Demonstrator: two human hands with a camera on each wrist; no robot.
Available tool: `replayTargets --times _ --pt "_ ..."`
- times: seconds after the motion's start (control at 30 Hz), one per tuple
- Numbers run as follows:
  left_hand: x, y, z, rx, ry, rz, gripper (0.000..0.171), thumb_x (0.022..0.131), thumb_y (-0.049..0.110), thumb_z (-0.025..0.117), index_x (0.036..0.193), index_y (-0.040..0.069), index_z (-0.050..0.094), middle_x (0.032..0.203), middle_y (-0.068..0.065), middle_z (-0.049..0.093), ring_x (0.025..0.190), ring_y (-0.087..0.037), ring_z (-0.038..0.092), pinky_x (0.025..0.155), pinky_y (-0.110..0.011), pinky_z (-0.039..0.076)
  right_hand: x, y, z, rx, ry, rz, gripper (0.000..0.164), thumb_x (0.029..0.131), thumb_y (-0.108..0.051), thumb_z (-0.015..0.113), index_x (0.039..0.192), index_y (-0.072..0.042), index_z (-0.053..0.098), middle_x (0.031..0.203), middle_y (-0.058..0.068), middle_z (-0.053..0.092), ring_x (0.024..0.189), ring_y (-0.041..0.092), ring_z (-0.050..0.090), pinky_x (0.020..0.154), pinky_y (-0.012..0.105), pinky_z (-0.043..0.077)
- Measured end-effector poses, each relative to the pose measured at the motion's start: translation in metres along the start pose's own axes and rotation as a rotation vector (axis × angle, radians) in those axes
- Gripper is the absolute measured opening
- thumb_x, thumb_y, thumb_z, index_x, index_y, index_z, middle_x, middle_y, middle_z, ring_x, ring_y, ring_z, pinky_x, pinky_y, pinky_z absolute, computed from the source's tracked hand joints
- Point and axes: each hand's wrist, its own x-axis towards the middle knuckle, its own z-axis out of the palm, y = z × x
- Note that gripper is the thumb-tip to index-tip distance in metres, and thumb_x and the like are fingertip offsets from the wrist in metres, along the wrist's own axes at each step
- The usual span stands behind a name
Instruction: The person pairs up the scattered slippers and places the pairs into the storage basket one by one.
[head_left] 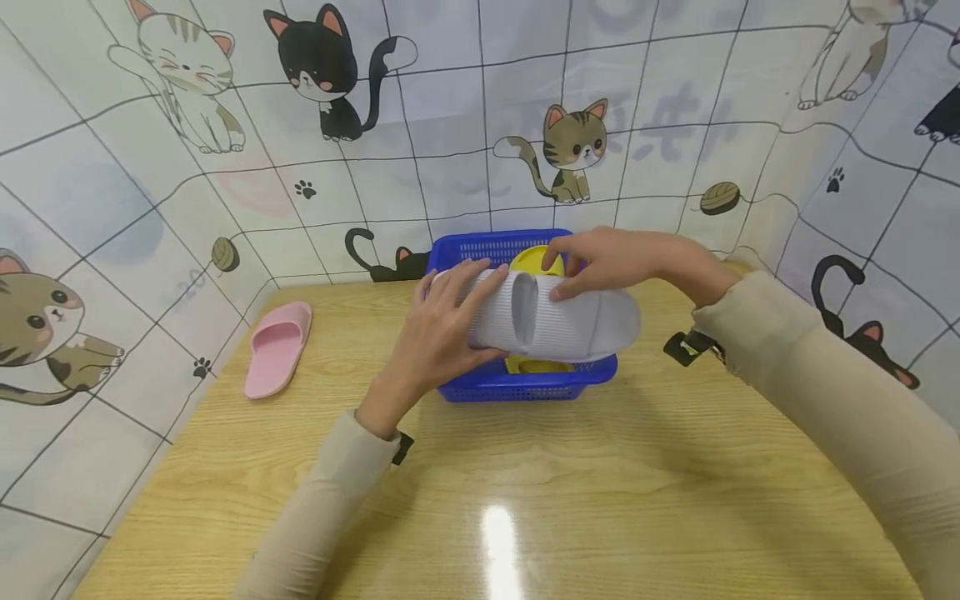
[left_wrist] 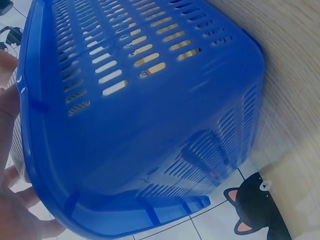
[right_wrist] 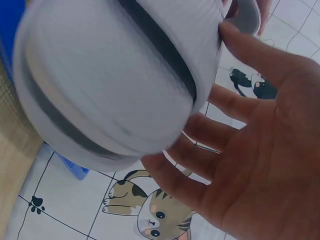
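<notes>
Both hands hold white ribbed slippers [head_left: 573, 321] over a blue basket [head_left: 517, 392]; they look like a pair fitted together. At the left end, my left hand [head_left: 442, 329] grips with its fingers spread over the top and its thumb along the near side. My right hand [head_left: 618, 258] pinches the far edge, thumb on the ribbed strap. In the right wrist view, layered white soles [right_wrist: 100, 75] show beside the right hand's fingers. Yellow slippers [head_left: 536, 260] lie in the basket, mostly hidden beneath the white ones. The left wrist view mainly shows the basket's slotted side [left_wrist: 125, 130].
A single pink slipper [head_left: 277, 350] lies on the wooden table [head_left: 585, 492] to the left. Behind the basket stands a white wall covering [head_left: 450, 125] with cat drawings, which continues along both sides.
</notes>
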Motion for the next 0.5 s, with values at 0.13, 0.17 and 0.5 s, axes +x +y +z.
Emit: replayTargets --times 0.13,0.17,0.5 --pt "0.000 -0.003 -0.001 -0.002 -0.004 0.001 0.113 0.063 0.051 0.097 0.157 0.024 0.042 0.158 -0.009 0.048 0.146 -0.035 0.046 0.116 -0.065 0.037 0.012 0.004 -0.007 0.052 -0.100 0.013 0.060 0.098 -0.035 0.069 0.144 -0.002 0.053 0.116 0.013 0.075 0.105 0.024 0.071 0.086 0.042 0.059" --pt "0.000 -0.004 -0.001 -0.004 -0.005 0.000 0.113 0.063 0.050 0.098 0.158 0.024 0.042 0.158 -0.009 0.047 0.147 -0.035 0.045 0.117 -0.066 0.035 0.014 0.004 -0.008 0.064 -0.119 0.018 0.061 0.098 -0.036 0.069 0.145 -0.001 0.052 0.117 0.012 0.075 0.106 0.024 0.070 0.086 0.041 0.058" --pt "-0.001 -0.013 -0.006 0.026 -0.033 -0.021 0.110 0.067 0.046 0.097 0.159 0.028 0.040 0.165 -0.005 0.040 0.151 -0.037 0.038 0.118 -0.071 0.030 0.029 0.002 -0.009 0.180 -0.223 0.032 0.056 0.101 -0.036 0.064 0.146 -0.004 0.054 0.122 0.012 0.073 0.107 0.022 0.070 0.085 0.038 0.060"
